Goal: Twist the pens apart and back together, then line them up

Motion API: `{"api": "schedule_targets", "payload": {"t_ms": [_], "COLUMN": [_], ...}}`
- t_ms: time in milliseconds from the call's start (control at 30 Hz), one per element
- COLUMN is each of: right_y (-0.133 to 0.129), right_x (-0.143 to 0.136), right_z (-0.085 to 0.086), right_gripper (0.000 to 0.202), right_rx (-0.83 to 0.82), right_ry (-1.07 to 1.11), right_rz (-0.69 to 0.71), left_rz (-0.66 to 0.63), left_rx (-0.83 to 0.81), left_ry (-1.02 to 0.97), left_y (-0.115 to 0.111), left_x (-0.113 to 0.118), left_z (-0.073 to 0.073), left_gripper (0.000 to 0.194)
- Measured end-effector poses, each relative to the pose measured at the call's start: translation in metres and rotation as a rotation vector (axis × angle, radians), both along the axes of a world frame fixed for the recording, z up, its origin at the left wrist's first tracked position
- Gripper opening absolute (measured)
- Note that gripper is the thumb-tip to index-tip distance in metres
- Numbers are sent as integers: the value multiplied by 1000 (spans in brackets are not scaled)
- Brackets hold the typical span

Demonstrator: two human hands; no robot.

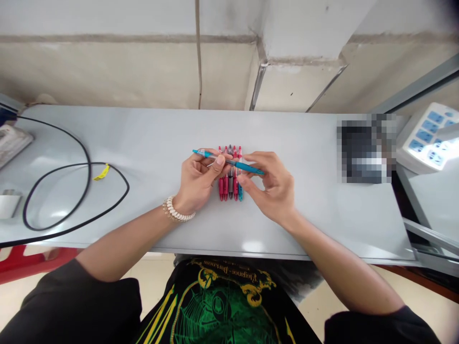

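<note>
A pen [247,166] with a clear barrel and blue grip lies slantwise in the air above the table. My left hand [201,179] pinches its barrel between thumb and fingers. Around the pen's blue end, my right hand [274,186] is curved with thumb and forefinger apart; whether a fingertip touches the pen I cannot tell. Beneath both hands, several pens stand side by side in a row on the tabletop: red-gripped pens [221,188], a grey one [231,188] and a blue-gripped one [240,192]. The hands and held pen partly cover them.
A black cable [86,157] with a yellow tag [102,172] loops over the left of the white table [161,138]. A white adapter [9,204] sits at the left edge. At right are a blurred dark object [362,153] and a white power strip [426,138].
</note>
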State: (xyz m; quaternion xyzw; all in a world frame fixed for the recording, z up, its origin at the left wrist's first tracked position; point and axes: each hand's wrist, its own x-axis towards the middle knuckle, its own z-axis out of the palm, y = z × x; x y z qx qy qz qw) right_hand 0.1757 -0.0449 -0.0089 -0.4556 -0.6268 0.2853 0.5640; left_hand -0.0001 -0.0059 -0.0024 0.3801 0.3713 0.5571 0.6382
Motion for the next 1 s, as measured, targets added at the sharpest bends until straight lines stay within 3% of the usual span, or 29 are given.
{"api": "schedule_targets", "payload": {"t_ms": [167, 267, 500, 633, 733, 900, 1000], "right_y": [1, 2, 1, 2, 1, 3, 3], "right_x": [-1, -1, 0, -1, -2, 1, 8], "right_z": [-1, 0, -2, -1, 0, -4, 1], "right_gripper": [7, 14, 14, 7, 28, 26, 26], "right_rx": [26, -48, -31, 86, 43, 214, 269], "right_ry": [-1, 20, 42, -28, -34, -222, -229], "right_rz": [25, 13, 22, 21, 58, 13, -21], "left_rz": [-24, -34, -38, -43, -43, -32, -22], "left_rx": [21, 25, 19, 22, 17, 12, -25], "left_ry": [8, 10, -21, -35, -6, 26, -21], "left_y": [0, -1, -1, -2, -3, 4, 13], "left_x": [-1, 0, 2, 2, 2, -4, -10], "left_z": [-1, -3, -4, -4, -4, -1, 0], "left_gripper": [43, 43, 42, 40, 42, 39, 32]}}
